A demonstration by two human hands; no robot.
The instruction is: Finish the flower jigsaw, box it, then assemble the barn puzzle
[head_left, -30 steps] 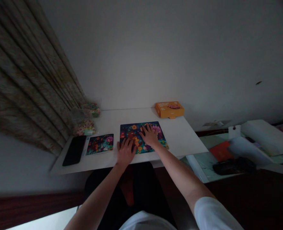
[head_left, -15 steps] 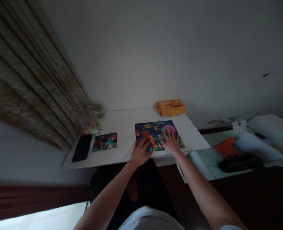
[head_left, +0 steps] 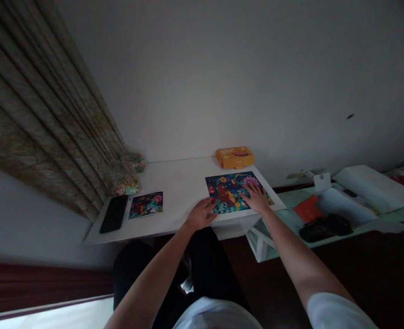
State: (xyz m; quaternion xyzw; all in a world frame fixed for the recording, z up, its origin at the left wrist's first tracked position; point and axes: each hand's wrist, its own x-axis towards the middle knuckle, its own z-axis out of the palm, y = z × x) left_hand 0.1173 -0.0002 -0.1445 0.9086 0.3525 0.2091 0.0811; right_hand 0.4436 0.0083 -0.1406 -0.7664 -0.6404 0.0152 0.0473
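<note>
Resting flat on the counter, the picture board lies under the spread right hand; the left hand, loosely open, is at the board's near-left corner. Clear bags hold small multicoloured pieces; the orange box hides its contents.

Thin rectangular panel with a multicoloured illustrated print is lying flat, picture side up, toward the right end of the white tabletop. Print is showing brown, orange, teal and pink-purple shapes over dark blue. Near edge is running close to tabletop's front edge.
</note>
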